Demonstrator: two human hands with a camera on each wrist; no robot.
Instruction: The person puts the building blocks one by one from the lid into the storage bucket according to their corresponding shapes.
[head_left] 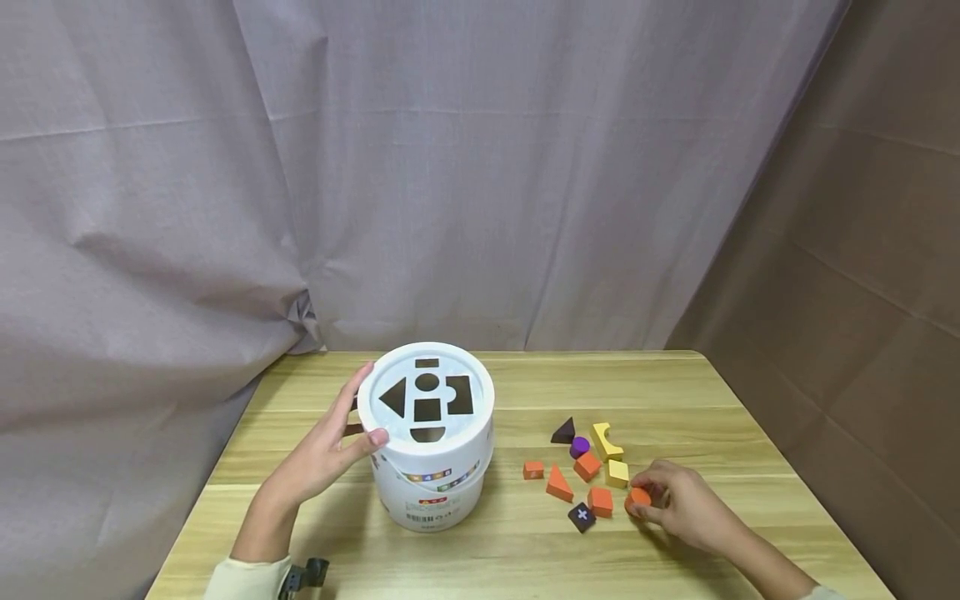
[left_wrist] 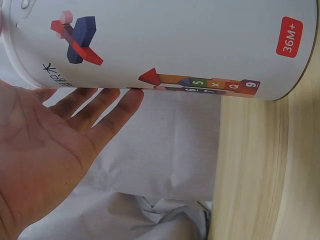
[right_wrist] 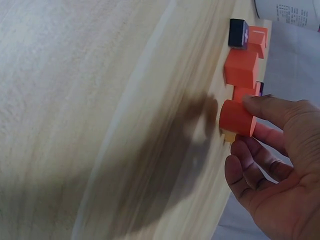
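Observation:
On the left half of the table stands a white bucket (head_left: 427, 492) with a shape-sorter lid (head_left: 462, 437) cut with a triangle, a circle, rectangles and other openings. My left hand (head_left: 318, 458) rests against its left side, thumb at the lid's rim and fingers fairly straight; in the left wrist view the fingers (left_wrist: 117, 107) touch the bucket wall. Farther right, my right hand (head_left: 686, 504) pinches an orange cylinder (right_wrist: 236, 118) between thumb and fingers. The cylinder is at the right end of a group of blocks, beside an orange cube (head_left: 600, 502).
Several loose blocks lie between the bucket and my right hand: a yellow arch (head_left: 606, 443), a yellow cube (head_left: 617, 473), a purple cylinder (head_left: 579, 447), a dark triangle (head_left: 564, 431), an orange triangle (head_left: 558, 485) and a dark plus-marked block (head_left: 582, 517). A grey curtain (head_left: 450, 208) hangs behind the table.

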